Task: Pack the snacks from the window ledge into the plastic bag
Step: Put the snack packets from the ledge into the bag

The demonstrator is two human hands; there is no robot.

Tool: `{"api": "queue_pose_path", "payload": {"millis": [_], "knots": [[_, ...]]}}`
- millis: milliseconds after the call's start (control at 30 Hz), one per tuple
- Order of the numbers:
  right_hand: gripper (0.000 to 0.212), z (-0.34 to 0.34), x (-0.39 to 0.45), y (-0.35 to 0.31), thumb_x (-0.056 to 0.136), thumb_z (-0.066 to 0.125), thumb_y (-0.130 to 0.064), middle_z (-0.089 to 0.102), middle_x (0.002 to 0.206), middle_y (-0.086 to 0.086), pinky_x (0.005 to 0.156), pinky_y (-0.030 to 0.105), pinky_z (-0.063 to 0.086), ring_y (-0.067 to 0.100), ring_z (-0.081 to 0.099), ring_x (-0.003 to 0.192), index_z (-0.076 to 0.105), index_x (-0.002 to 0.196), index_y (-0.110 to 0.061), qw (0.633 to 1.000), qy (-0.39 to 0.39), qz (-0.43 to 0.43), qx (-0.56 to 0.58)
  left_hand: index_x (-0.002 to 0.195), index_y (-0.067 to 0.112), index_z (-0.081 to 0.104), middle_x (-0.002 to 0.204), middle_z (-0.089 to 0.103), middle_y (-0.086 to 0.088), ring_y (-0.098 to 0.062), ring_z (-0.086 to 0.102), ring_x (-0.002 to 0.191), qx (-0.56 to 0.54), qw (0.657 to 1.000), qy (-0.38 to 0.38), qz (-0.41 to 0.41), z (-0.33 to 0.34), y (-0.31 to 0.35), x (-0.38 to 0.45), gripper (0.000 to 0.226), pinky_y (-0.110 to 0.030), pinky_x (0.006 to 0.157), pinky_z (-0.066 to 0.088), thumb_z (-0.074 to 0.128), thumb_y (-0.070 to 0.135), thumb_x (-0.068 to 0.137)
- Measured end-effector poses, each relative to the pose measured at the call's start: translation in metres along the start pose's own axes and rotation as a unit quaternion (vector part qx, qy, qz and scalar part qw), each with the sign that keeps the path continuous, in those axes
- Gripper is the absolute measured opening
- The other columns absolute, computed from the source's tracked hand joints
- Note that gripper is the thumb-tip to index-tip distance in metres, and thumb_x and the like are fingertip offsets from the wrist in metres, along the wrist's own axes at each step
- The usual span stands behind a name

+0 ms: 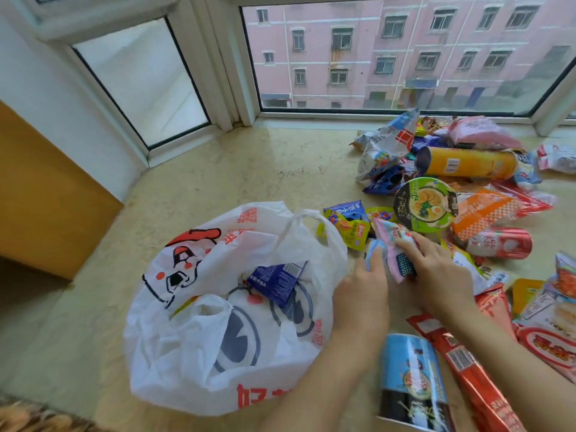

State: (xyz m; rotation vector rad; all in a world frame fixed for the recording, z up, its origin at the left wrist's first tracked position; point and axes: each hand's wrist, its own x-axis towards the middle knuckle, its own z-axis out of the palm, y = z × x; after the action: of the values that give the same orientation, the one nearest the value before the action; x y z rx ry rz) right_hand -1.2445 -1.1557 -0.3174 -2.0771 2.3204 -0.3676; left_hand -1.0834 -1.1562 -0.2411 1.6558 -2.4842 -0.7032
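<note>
A white plastic bag (230, 310) with red and dark blue print lies open in the lower left-centre of the frame, on the beige stone window ledge (218, 169). Its mouth faces up, and a dark blue snack packet (276, 280) lies inside, with its long axis going from upper right to lower left.

Just right of the bag, both hands meet on a pink and light blue snack packet (394, 244). Its long axis runs from upper left to lower right, with the upper end pointing toward a green noodle bowl (425, 208). The right hand (436, 272) has its fingers (408, 244) closed over the right side of this packet. The left hand (361, 294) touches the left edge with bent fingers; whether it really grips, I cannot tell.

The other snacks are spread over the right side of the frame: an orange chip tube (467, 163) lying left to right, a red can (501, 243) on its side, and a blue tube (411, 378) at the bottom.
</note>
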Motion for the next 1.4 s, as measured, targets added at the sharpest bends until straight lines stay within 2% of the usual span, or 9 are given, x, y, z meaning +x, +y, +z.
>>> {"api": "queue_pose_path", "payload": {"millis": [167, 233, 333, 500, 733, 900, 1000, 1267, 1400], "knots": [[0.062, -0.018, -0.01, -0.016, 0.059, 0.082, -0.009, 0.061, 0.126, 0.005, 0.047, 0.023, 0.035, 0.034, 0.066, 0.096, 0.062, 0.117, -0.021, 0.996, 0.046, -0.025, 0.068, 0.126, 0.039, 0.054, 0.116, 0.062, 0.015, 0.0, 0.061, 0.091, -0.348, 0.934, -0.026, -0.075, -0.066, -0.05, -0.072, 0.054, -0.013, 0.079, 0.049, 0.048, -0.002, 0.09], [0.066, -0.021, -0.011, -0.024, 0.059, 0.083, -0.007, 0.06, 0.128, 0.004, 0.048, 0.026, 0.041, 0.033, 0.066, 0.097, 0.058, 0.118, -0.023, 0.994, 0.057, -0.039, 0.087, 0.119, 0.036, 0.06, 0.116, 0.06, 0.021, 0.008, 0.059, 0.102, -0.409, 0.904, -0.041, -0.114, -0.082, -0.08, -0.08, 0.053, -0.019, 0.089, 0.051, 0.051, -0.007, 0.089], [0.065, -0.025, -0.012, -0.034, 0.061, 0.083, -0.004, 0.06, 0.129, 0.004, 0.049, 0.031, 0.048, 0.032, 0.066, 0.1, 0.056, 0.117, -0.023, 0.989, 0.092, -0.043, 0.104, 0.115, 0.032, 0.062, 0.121, 0.062, 0.008, -0.01, 0.064, 0.106, -0.429, 0.886, -0.032, -0.173, -0.085, -0.123, -0.071, 0.048, -0.033, 0.086, 0.056, 0.052, -0.008, 0.089], [0.061, -0.04, -0.016, -0.051, 0.067, 0.084, -0.009, 0.061, 0.128, 0.007, 0.046, 0.035, 0.052, 0.036, 0.067, 0.094, 0.052, 0.117, -0.024, 0.98, 0.15, -0.046, 0.119, 0.122, 0.011, 0.059, 0.115, 0.063, -0.011, -0.021, 0.069, 0.086, -0.502, 0.822, -0.058, -0.261, -0.077, -0.166, -0.045, 0.043, -0.023, 0.053, 0.055, 0.049, -0.014, 0.089], [0.055, -0.083, -0.015, -0.082, 0.073, 0.076, -0.032, 0.061, 0.122, 0.002, 0.072, 0.035, 0.051, 0.025, 0.063, 0.099, 0.053, 0.12, -0.014, 0.949, 0.203, -0.024, 0.241, 0.134, 0.006, 0.047, 0.112, 0.061, -0.009, -0.025, 0.064, 0.093, -0.493, 0.81, -0.089, -0.304, -0.022, -0.182, -0.022, 0.046, -0.037, 0.076, 0.056, 0.046, -0.009, 0.091], [0.059, -0.128, -0.017, -0.114, 0.071, 0.069, -0.032, 0.052, 0.12, -0.016, 0.088, 0.013, 0.042, -0.003, 0.052, 0.107, 0.05, 0.121, -0.009, 0.905, 0.219, -0.063, 0.36, 0.146, 0.022, 0.036, 0.141, 0.049, 0.001, -0.014, 0.055, 0.113, -0.326, 0.926, -0.075, -0.176, -0.013, -0.19, -0.028, 0.056, -0.022, 0.081, 0.046, 0.049, 0.006, 0.094], [0.057, -0.14, -0.017, -0.145, 0.067, 0.07, -0.03, 0.051, 0.119, -0.027, 0.088, 0.007, 0.04, -0.011, 0.05, 0.108, 0.049, 0.118, -0.015, 0.891, 0.193, -0.103, 0.397, 0.147, 0.023, 0.033, 0.15, 0.037, 0.003, -0.017, 0.039, 0.133, -0.02, 0.996, -0.067, -0.056, -0.023, -0.207, -0.032, 0.055, -0.034, 0.104, 0.036, 0.043, 0.01, 0.095], [0.063, -0.072, -0.014, -0.196, 0.064, 0.079, -0.049, 0.058, 0.117, -0.021, 0.089, 0.027, 0.051, 0.005, 0.061, 0.105, 0.05, 0.119, -0.036, 0.872, -0.036, -0.146, 0.467, 0.154, 0.013, 0.008, 0.161, -0.002, -0.012, -0.029, -0.01, 0.147, 0.406, 0.909, -0.094, -0.007, -0.047, -0.248, -0.028, 0.086, -0.06, 0.113, -0.01, 0.056, 0.044, 0.089], [0.052, -0.022, -0.016, -0.197, 0.076, 0.065, -0.043, 0.057, 0.13, -0.014, 0.079, 0.029, 0.055, 0.013, 0.06, 0.111, 0.047, 0.124, -0.042, 0.939, -0.041, -0.237, 0.247, 0.153, 0.01, 0.005, 0.158, -0.019, -0.016, -0.034, -0.026, 0.142, 0.465, 0.877, -0.114, -0.044, -0.064, -0.249, -0.032, 0.071, -0.068, 0.104, -0.013, 0.044, 0.032, 0.097]]}}
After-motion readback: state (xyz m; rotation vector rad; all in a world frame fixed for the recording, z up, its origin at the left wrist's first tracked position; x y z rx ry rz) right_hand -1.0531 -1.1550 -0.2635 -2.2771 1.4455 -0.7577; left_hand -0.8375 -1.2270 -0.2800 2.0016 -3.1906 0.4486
